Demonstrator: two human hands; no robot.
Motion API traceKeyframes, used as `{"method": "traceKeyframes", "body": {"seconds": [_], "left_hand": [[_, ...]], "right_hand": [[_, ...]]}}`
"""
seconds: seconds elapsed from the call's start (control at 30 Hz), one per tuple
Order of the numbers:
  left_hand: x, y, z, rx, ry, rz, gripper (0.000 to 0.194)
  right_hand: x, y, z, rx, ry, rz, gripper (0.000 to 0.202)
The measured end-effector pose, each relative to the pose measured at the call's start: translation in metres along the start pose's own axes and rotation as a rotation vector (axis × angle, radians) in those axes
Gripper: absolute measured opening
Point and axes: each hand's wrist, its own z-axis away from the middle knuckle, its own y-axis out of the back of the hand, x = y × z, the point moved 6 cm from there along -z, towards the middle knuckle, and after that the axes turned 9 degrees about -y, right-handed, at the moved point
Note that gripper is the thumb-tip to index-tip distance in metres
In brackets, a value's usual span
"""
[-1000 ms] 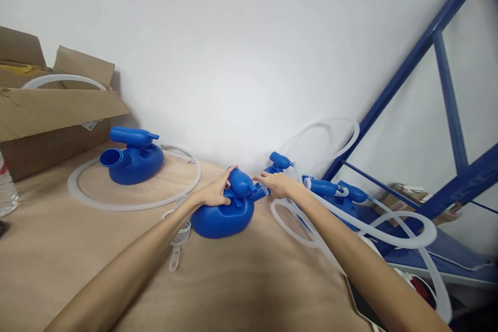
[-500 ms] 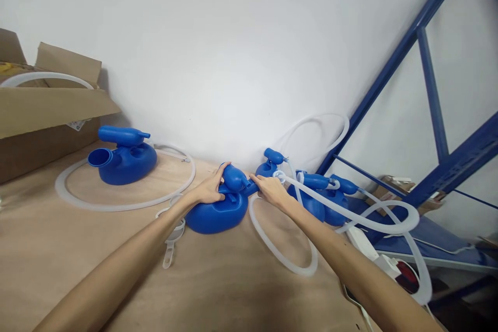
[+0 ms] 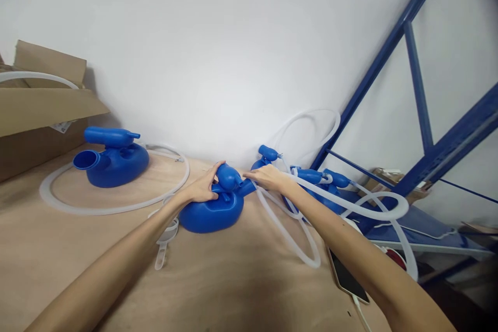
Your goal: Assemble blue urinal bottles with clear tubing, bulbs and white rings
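A blue plastic urinal bottle (image 3: 212, 213) stands on the wooden table, its neck (image 3: 246, 188) pointing right. My left hand (image 3: 204, 187) is closed around the upper part of this bottle, beside the rounded blue bulb (image 3: 229, 177) on top. At the mouth of the neck, my right hand (image 3: 268, 177) has its fingers bent and close together; what lies under them is hidden. A white tube (image 3: 286, 233) loops down from near that hand, and another tube (image 3: 350, 210) runs behind it to the right. Left of the bottle lies a translucent strap-like cap piece (image 3: 165, 241).
Another blue urinal bottle (image 3: 116, 166) with a coiled tube stands at left, near an open cardboard box (image 3: 42, 109). More blue bottles (image 3: 311, 176) stand at right by a blue metal rack (image 3: 420, 83). A phone (image 3: 346, 275) with a cable lies under my right forearm.
The view has shifted slightly, so most things appear further left. My right hand's fingers have straightened over the neck, exposing more of it. My left hand keeps its hold.
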Motion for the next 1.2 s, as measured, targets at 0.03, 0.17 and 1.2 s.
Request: {"method": "traceKeyframes", "body": {"seconds": [0.03,0.17,1.2], "left_hand": [[0.002,0.000,0.000,-0.010,0.001,0.012,0.118],[0.002,0.002,0.001,-0.068,0.028,0.062,0.120],[-0.016,0.006,0.000,0.100,-0.030,-0.194,0.112]], "right_hand": [[0.005,0.001,-0.001,0.003,-0.025,-0.008,0.052],[0.030,-0.007,0.003,0.048,-0.220,-0.054,0.058],[0.018,-0.027,0.050,0.204,-0.050,-0.903,0.041]]}}
